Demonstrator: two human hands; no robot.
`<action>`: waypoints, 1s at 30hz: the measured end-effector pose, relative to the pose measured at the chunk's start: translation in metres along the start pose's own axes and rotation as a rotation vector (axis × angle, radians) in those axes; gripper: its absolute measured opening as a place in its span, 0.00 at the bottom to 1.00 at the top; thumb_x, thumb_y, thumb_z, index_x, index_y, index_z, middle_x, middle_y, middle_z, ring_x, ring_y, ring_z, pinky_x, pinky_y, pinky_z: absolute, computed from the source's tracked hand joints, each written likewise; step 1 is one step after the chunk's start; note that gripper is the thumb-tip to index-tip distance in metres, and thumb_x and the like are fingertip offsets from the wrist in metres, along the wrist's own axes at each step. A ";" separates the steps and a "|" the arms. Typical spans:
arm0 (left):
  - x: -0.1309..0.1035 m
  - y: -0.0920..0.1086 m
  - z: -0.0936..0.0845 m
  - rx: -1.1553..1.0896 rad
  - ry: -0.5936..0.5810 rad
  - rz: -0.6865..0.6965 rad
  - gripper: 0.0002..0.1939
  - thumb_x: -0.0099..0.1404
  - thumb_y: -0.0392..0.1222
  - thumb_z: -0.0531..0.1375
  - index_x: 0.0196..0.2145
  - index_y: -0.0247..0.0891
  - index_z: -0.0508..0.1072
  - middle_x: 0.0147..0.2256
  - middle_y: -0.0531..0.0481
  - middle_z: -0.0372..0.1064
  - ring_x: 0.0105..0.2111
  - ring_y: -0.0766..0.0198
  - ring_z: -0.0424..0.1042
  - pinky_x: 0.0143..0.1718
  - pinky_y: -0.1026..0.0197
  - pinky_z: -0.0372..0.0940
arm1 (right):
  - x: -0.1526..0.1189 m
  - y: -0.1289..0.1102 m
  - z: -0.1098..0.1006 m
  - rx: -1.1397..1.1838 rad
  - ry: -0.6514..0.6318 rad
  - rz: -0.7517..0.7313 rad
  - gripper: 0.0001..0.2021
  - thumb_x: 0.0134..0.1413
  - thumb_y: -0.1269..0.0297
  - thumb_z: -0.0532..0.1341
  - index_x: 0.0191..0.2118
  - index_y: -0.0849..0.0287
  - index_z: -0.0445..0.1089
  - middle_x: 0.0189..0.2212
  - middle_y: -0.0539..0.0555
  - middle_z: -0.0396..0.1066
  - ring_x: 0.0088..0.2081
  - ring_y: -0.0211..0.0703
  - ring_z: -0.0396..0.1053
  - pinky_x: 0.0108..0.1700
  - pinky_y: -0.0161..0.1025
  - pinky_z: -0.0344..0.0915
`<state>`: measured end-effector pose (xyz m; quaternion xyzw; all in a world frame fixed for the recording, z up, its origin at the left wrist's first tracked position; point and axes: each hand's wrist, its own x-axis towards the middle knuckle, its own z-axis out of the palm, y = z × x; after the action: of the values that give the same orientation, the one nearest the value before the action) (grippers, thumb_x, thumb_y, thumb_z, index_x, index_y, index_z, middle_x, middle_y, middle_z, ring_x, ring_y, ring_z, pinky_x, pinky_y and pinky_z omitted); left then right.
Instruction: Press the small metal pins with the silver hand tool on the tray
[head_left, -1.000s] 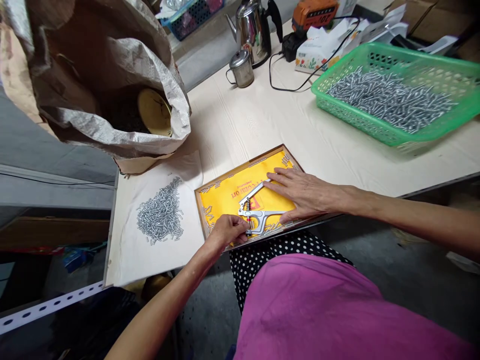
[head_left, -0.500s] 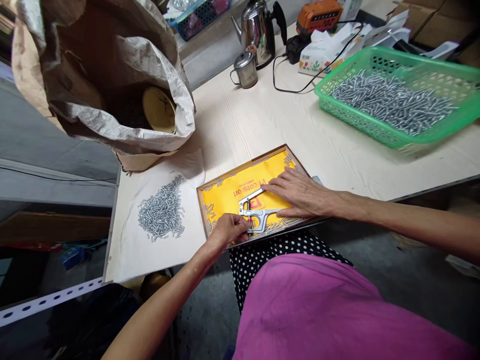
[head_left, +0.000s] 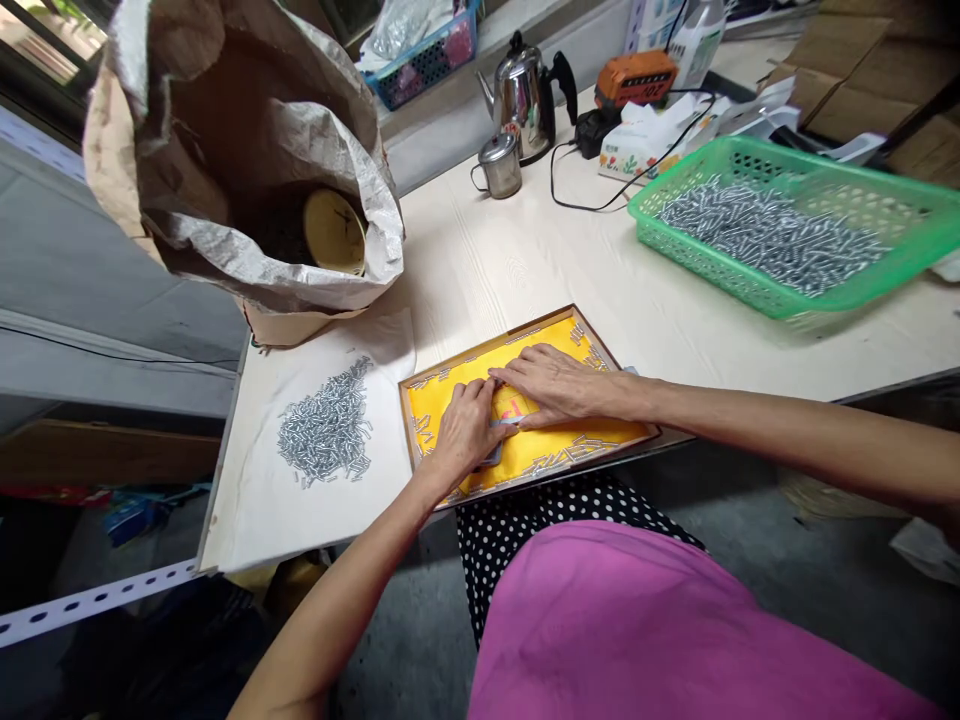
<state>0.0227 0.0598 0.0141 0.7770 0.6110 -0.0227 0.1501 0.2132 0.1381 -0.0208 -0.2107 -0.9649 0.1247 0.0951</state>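
My left hand [head_left: 466, 428] is closed around a grey metal spring-loaded hand tool [head_left: 491, 457], most of it hidden under the fingers. My right hand [head_left: 551, 385] holds the tool's other end, fingers above and thumb below, its fingertips meeting those of my left hand. Both hands are over a shallow tray [head_left: 406, 400] with a brown rim and a yellow printed lining. Small silver metal pins [head_left: 574, 450] lie along the tray's edges, thickest on the near side. Whether a pin sits in the tool is hidden.
Left of the tray, a heap of small metal pins [head_left: 322, 430] lies on a white cloth. A large paper sack [head_left: 315, 325] stands behind it. A green basket [head_left: 720, 290] of longer pins is at right. A kettle [head_left: 521, 95], metal cup [head_left: 501, 167] and black cord [head_left: 577, 205] lie farther back.
My left hand has moved up from the tool's lower end and now covers it. My right hand has shifted left, closer to it. The tool is now largely hidden. The view has shifted slightly.
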 end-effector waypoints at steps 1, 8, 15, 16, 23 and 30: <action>0.005 -0.001 -0.002 0.026 -0.031 0.000 0.33 0.65 0.48 0.65 0.62 0.35 0.62 0.56 0.38 0.66 0.54 0.49 0.64 0.56 0.48 0.63 | 0.001 0.001 0.002 -0.012 -0.007 0.021 0.33 0.59 0.41 0.59 0.59 0.65 0.64 0.48 0.66 0.71 0.47 0.57 0.63 0.47 0.51 0.57; 0.014 -0.002 -0.006 0.071 -0.065 0.053 0.21 0.67 0.51 0.62 0.51 0.33 0.71 0.46 0.39 0.67 0.48 0.51 0.66 0.50 0.52 0.64 | -0.003 -0.005 0.010 -0.148 -0.001 0.109 0.24 0.63 0.47 0.59 0.51 0.66 0.69 0.43 0.65 0.71 0.45 0.57 0.64 0.45 0.48 0.60; 0.017 -0.010 0.001 0.013 0.005 0.021 0.24 0.64 0.54 0.64 0.50 0.34 0.74 0.45 0.41 0.68 0.47 0.51 0.67 0.50 0.52 0.65 | -0.002 -0.011 0.008 -0.086 0.004 0.128 0.21 0.64 0.52 0.60 0.51 0.65 0.69 0.44 0.65 0.71 0.47 0.57 0.65 0.47 0.48 0.60; 0.017 -0.011 0.002 0.004 0.017 0.017 0.25 0.62 0.54 0.66 0.50 0.35 0.74 0.45 0.41 0.67 0.47 0.50 0.67 0.50 0.52 0.65 | -0.003 -0.009 0.007 -0.077 0.012 0.114 0.22 0.63 0.51 0.60 0.53 0.65 0.68 0.46 0.65 0.71 0.47 0.57 0.65 0.47 0.49 0.59; 0.015 -0.009 -0.002 -0.089 0.046 0.007 0.27 0.55 0.49 0.69 0.50 0.35 0.74 0.44 0.43 0.67 0.47 0.51 0.68 0.50 0.52 0.66 | -0.004 -0.005 -0.010 -0.137 -0.092 0.004 0.17 0.63 0.51 0.59 0.50 0.55 0.71 0.47 0.60 0.72 0.46 0.56 0.63 0.43 0.47 0.53; 0.029 0.014 -0.027 -0.084 0.094 0.092 0.28 0.56 0.50 0.69 0.51 0.33 0.74 0.44 0.41 0.67 0.49 0.49 0.66 0.50 0.51 0.65 | -0.022 0.015 -0.033 -0.108 0.074 0.018 0.29 0.61 0.44 0.58 0.60 0.58 0.64 0.52 0.62 0.72 0.48 0.57 0.63 0.45 0.48 0.52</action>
<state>0.0399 0.0907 0.0363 0.7975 0.5813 0.0462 0.1548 0.2460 0.1483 0.0041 -0.2286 -0.9641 0.0657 0.1180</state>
